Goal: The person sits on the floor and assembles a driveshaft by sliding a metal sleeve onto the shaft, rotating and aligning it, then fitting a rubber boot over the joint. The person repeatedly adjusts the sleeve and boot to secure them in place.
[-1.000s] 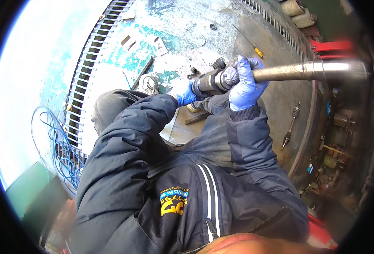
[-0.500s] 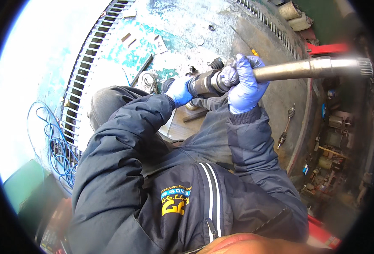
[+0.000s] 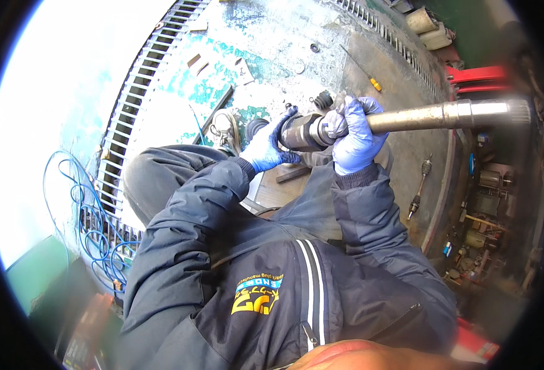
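Note:
I hold a long grey metal drive shaft [image 3: 444, 115] level in front of me, its splined end pointing right. My right hand [image 3: 353, 137], in a blue glove, is wrapped around the shaft just beside the dark joint housing [image 3: 302, 131]. My left hand [image 3: 270, 146], also gloved in blue, cups the joint's left end. A crumpled clear bit of plastic or rag sits under my right fingers at the joint.
Below lies a stained concrete floor with metal drain grates [image 3: 137, 117] left and top right. A second axle shaft [image 3: 418, 188], a yellow-handled screwdriver [image 3: 370, 81], a rubber boot [image 3: 323, 98], small rings and a wood block [image 3: 293, 174] lie about. Blue hose [image 3: 77, 209] coils at left.
The shaft and both hands sit slightly lower in the picture than a second ago; grip on shaft and joint is unchanged.

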The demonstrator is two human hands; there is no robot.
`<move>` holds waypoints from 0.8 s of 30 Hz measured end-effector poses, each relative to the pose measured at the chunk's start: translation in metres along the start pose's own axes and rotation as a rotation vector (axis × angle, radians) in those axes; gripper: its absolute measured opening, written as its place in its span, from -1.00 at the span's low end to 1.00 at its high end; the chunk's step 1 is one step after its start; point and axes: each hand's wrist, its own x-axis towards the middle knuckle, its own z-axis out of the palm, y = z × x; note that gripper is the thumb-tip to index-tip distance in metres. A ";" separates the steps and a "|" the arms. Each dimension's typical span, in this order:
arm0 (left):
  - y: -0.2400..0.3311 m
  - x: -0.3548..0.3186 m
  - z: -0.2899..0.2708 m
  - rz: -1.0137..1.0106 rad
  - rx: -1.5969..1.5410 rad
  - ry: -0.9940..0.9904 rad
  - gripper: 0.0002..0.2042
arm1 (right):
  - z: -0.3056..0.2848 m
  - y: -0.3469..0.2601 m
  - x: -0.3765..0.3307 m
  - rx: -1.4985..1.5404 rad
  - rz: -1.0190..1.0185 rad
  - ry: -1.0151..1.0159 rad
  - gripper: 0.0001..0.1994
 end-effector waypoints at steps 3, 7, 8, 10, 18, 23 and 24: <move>0.005 0.004 0.000 0.045 0.084 0.031 0.05 | 0.002 -0.002 0.000 0.116 0.060 -0.037 -0.90; 0.010 0.007 0.005 0.045 0.078 0.063 -0.13 | 0.004 -0.009 0.001 0.124 0.061 -0.087 -0.88; 0.010 0.009 0.006 -0.013 0.088 0.050 -0.18 | 0.005 -0.011 0.001 0.123 0.082 -0.079 -0.89; 0.006 0.007 0.007 0.047 0.230 0.094 -0.31 | 0.005 -0.017 0.002 0.169 0.155 -0.065 -0.90; -0.047 0.015 0.015 -0.089 -0.169 0.082 -0.31 | -0.001 -0.012 0.007 0.122 0.192 0.009 -0.87; -0.031 0.010 0.013 -0.107 -0.094 0.094 -0.23 | -0.009 0.000 0.010 -0.066 -0.078 -0.132 -0.94; -0.024 0.010 0.011 -0.081 -0.007 0.091 -0.23 | -0.009 0.001 0.008 0.049 0.104 -0.043 -0.93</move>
